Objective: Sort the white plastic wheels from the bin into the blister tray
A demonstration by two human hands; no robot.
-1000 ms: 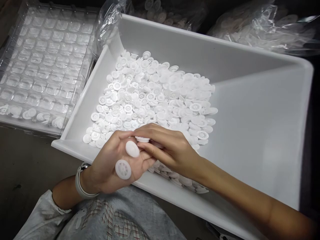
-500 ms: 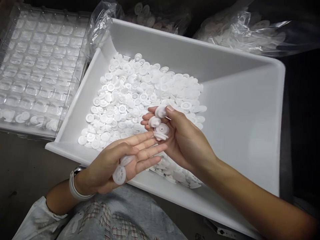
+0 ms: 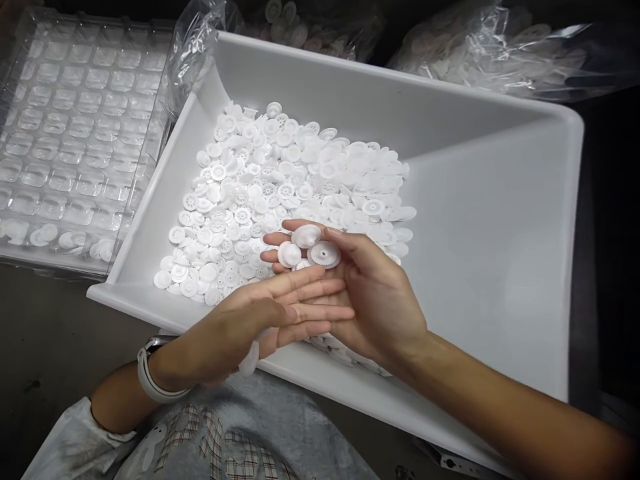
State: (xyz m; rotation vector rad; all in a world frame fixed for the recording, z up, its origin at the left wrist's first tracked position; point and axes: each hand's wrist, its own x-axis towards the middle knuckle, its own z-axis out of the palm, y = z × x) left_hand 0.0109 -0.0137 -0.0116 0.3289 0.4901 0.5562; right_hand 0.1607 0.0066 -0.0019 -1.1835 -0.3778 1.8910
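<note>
Several white plastic gears (image 3: pixel 324 254) rest on the fingers of my right hand (image 3: pixel 385 293), which is cupped palm up with its thumb along their edge. My left hand (image 3: pixel 250 320) reaches across it with fingers stretched out, their tips over the right palm and touching the lower gears. Under the left thumb, white gears (image 3: pixel 249 360) are held against the palm, mostly hidden by the hand. Both hands are above the near side of a large white bin (image 3: pixel 480 267), where a heap of loose white gears (image 3: pixel 240 220) lies.
On the left stands a clear plastic tray (image 3: pixel 65 160) of small pockets, with white gears in its nearest row. Behind the bin are clear plastic bags (image 3: pixel 475 60) with white parts inside. The bin's raised rim (image 3: pixel 400 79) runs around the back and right.
My left hand has slid right and turned, so its held gears are now mostly hidden. The right hand's gears have shifted left and lie flatter on its fingers.
</note>
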